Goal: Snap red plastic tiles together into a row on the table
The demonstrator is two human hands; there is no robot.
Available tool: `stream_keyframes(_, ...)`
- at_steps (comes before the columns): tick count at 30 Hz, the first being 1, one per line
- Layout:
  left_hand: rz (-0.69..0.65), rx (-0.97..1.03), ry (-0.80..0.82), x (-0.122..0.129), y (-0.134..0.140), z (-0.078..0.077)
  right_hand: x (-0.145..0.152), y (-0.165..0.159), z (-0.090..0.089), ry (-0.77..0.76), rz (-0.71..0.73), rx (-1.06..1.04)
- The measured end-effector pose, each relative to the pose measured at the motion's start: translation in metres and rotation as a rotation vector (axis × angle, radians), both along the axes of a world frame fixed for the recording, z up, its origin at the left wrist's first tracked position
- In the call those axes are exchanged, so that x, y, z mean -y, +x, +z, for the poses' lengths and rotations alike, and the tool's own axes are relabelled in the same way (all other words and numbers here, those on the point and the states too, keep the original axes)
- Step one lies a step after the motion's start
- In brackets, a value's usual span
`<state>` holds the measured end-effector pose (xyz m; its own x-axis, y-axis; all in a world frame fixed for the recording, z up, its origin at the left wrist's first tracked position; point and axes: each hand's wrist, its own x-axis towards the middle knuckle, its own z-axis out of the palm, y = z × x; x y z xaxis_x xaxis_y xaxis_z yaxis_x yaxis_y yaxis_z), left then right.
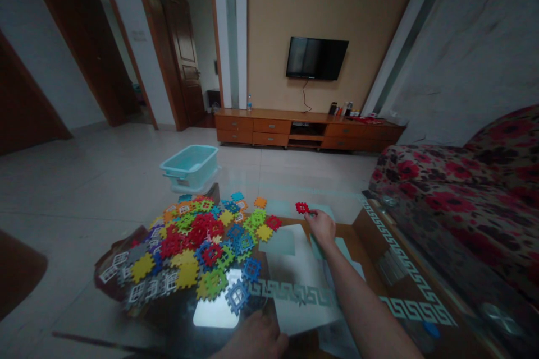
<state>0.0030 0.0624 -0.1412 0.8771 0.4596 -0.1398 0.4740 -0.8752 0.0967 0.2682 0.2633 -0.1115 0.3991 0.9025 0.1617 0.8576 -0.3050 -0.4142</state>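
Over glass (179, 322), right grip (323, 226) pinches red tile (300, 208) by one edge; left grip (259, 336) unclear.

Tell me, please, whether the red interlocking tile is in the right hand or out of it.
In it: the right hand pinches the red interlocking tile by one edge, apart from the tile pile.

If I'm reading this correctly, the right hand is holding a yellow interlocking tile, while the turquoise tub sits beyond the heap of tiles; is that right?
Not quite: the interlocking tile in the right hand is red, not yellow, as the head view shows; the rest stands.
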Motion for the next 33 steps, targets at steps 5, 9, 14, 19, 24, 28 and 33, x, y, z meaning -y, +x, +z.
stream_keyframes(5,0.001,-0.026,0.003,-0.0006,0.0009,-0.0038,-0.0001,0.0002,-0.0006,-0.002,0.006,0.001)
stream_keyframes(9,-0.006,-0.027,0.024,-0.0008,0.0010,-0.0074,0.0015,-0.0001,0.0008,0.005,0.010,0.002)
stream_keyframes(14,-0.001,-0.012,0.015,-0.0005,-0.0001,-0.0064,0.0018,-0.0001,0.0012,0.010,0.012,0.001)
stream_keyframes(19,0.001,-0.002,0.006,0.0000,-0.0003,-0.0036,0.0006,0.0007,0.0002,0.006,0.008,-0.001)
stream_keyframes(24,0.003,0.035,0.012,-0.0001,-0.0004,-0.0069,0.0017,-0.0004,0.0022,0.003,0.002,-0.001)
stream_keyframes(28,-0.014,0.018,0.026,0.0001,-0.0005,-0.0079,0.0028,-0.0010,0.0039,-0.003,0.003,0.000)
stream_keyframes(33,0.010,0.030,0.057,0.0003,-0.0003,-0.0076,0.0020,-0.0004,0.0028,-0.002,0.010,-0.001)
